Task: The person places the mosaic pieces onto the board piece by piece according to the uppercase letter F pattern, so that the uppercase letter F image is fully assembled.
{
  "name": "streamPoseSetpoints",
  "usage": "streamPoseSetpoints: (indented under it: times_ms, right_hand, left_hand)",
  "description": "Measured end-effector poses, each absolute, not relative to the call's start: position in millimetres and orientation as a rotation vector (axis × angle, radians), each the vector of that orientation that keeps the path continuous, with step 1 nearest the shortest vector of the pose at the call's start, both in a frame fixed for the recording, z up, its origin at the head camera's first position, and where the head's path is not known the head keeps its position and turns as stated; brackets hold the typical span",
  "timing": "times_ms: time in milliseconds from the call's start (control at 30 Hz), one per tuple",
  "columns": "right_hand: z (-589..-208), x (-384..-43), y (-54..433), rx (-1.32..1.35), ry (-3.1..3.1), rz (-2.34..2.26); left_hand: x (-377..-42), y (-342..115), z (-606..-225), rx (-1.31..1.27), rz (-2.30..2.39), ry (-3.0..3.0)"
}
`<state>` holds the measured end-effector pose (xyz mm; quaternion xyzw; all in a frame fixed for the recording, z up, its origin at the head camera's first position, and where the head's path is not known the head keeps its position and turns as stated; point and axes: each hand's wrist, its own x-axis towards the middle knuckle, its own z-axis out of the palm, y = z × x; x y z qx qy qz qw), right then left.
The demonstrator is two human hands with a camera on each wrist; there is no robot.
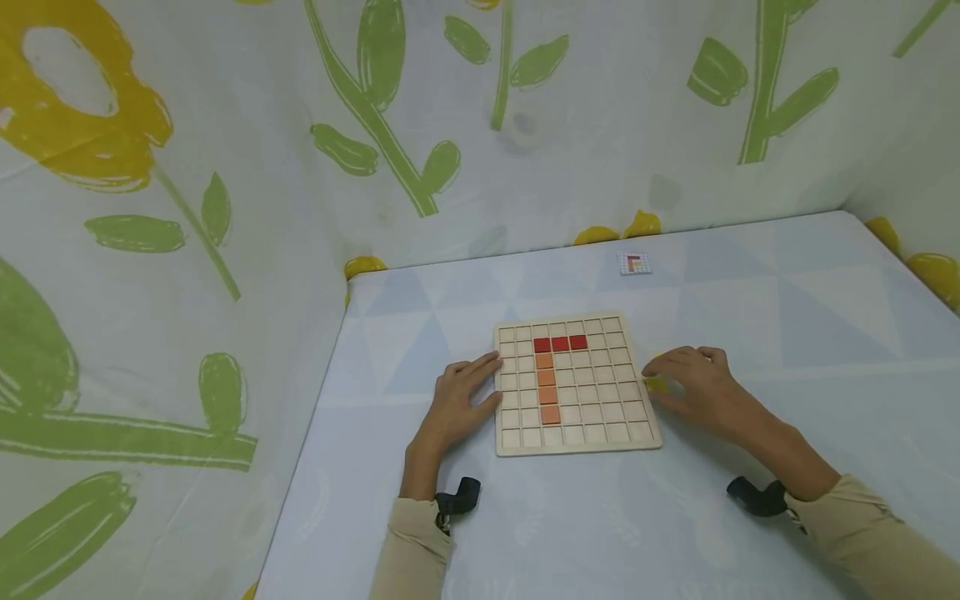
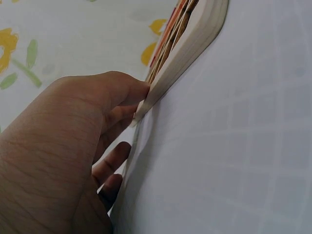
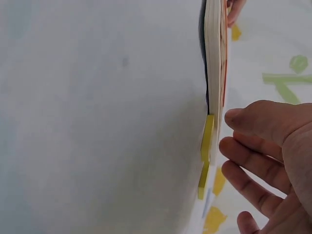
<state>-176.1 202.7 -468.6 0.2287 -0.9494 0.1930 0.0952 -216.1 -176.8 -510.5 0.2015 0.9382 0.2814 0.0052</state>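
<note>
A square wooden grid board (image 1: pixel 577 451) lies flat on the table. Three red tiles (image 1: pixel 559 343) form a row in its upper part, and several orange tiles (image 1: pixel 547 377) run down in a column below the leftmost red one. My left hand (image 1: pixel 453 407) rests at the board's left edge, thumb and fingertips touching it in the left wrist view. Beside the right edge is my right hand (image 1: pixel 693 387), its fingers loosely bent and holding nothing. Two yellow tiles (image 3: pixel 207 139) lie near those fingers by the board; the hand partly hides them in the head view.
Behind the board, a small card (image 1: pixel 635 263) printed with a coloured grid pattern lies near the table's back edge. Flower-printed cloth (image 1: pixel 570 175) hangs behind and at the sides. The tabletop (image 1: pixel 570 525) has a pale blue triangle print.
</note>
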Motion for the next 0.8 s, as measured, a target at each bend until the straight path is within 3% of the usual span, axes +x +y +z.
streamPoseSetpoints:
  times_ms: [800]
  right_hand:
    - [-467.6, -178.6, 212.9, 0.674, -2.811, 0.528]
  left_hand:
    - [-215.3, -176.7, -510.1, 0.652, 0.937, 2.938]
